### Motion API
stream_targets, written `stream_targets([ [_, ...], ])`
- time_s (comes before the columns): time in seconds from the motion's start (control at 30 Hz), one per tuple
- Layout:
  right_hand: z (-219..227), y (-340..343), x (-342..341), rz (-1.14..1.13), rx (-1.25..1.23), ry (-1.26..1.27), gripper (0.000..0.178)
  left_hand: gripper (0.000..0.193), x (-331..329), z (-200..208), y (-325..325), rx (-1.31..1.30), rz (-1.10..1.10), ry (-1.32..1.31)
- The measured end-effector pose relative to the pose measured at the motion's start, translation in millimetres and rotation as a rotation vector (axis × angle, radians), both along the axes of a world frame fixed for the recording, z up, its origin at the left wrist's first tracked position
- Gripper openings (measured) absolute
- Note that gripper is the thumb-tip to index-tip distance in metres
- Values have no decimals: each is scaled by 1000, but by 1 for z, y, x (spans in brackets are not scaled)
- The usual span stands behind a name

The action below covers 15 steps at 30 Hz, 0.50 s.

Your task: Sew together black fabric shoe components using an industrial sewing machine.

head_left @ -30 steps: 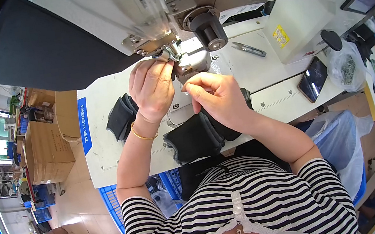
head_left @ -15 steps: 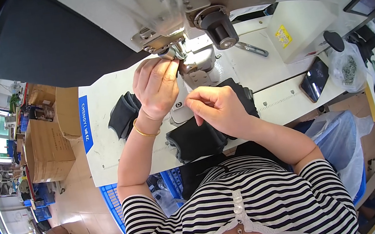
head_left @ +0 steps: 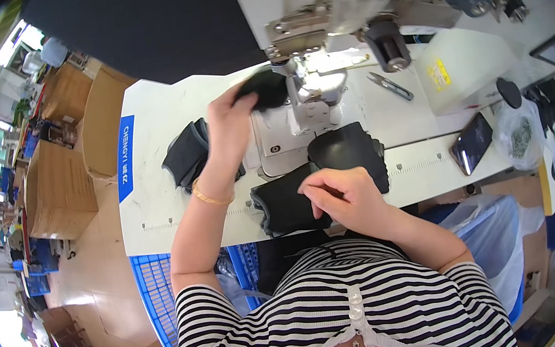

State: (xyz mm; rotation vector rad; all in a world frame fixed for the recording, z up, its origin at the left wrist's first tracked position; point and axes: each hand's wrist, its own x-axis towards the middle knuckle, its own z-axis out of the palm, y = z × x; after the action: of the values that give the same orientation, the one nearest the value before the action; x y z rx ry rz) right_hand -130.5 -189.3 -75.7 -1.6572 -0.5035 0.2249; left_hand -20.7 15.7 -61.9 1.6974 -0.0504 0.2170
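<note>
My left hand, blurred by motion, grips a small black fabric piece at the left side of the sewing machine's needle area. My right hand is curled closed above a stack of black fabric pieces at the table's front edge. Whether anything is between its fingers is hidden. Behind that hand lies another black stack, its layers fanned at the right. A third bundle of black pieces rests left of my left forearm.
Thread snips lie right of the needle area. A phone and a clear bag sit farther right on the white table. Blue baskets stand below its edge. Cardboard boxes are at the left.
My left hand has moved off the machine's needle area, and a black fabric piece now shows in it. My right hand has drawn back toward me, over the near stack. The view has shifted.
</note>
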Motion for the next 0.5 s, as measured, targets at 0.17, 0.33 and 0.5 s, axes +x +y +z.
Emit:
stream_targets([
  [0.17,-12,-4,-10,10,-42,87,13,23,-40,-10,66,-904,-38,484],
  [0.33,-15,10,-12,69,-17,85,12,24,-68,-5,87,-930,-24,458],
  [0.5,-19,28,-14,98,-56,64,12,23,-79,-6,107,-732,160,287],
])
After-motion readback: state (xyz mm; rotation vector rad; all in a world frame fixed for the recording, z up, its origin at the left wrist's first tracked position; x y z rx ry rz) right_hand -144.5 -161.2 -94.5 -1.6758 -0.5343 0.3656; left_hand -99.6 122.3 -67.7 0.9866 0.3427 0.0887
